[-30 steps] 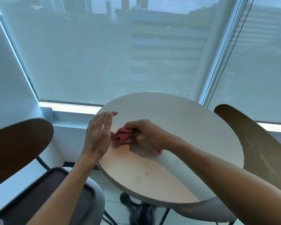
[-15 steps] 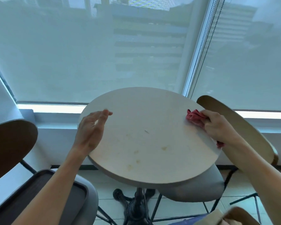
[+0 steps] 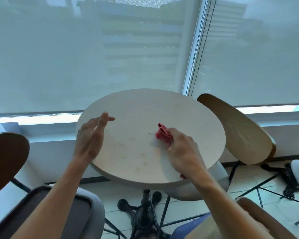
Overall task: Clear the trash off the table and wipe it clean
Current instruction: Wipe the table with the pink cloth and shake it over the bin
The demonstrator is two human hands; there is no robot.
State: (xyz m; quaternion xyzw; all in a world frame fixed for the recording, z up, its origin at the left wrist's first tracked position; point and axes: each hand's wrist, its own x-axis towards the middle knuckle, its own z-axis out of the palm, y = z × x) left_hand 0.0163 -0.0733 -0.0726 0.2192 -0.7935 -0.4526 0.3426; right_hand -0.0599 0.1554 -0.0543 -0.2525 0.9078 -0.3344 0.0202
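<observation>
We seem to be in a café or office break area high up in a city building. We see a small round pedestal table on a black cast-iron base, wooden-backed chairs on either side, and a dark serving tray on one seat. Behind a sheer roller blind with a bead chain, tall buildings show faintly.

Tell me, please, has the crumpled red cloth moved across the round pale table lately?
Yes. The crumpled red cloth, gripped by the right hand, went from the round pale table's right rim back toward its middle.
</observation>
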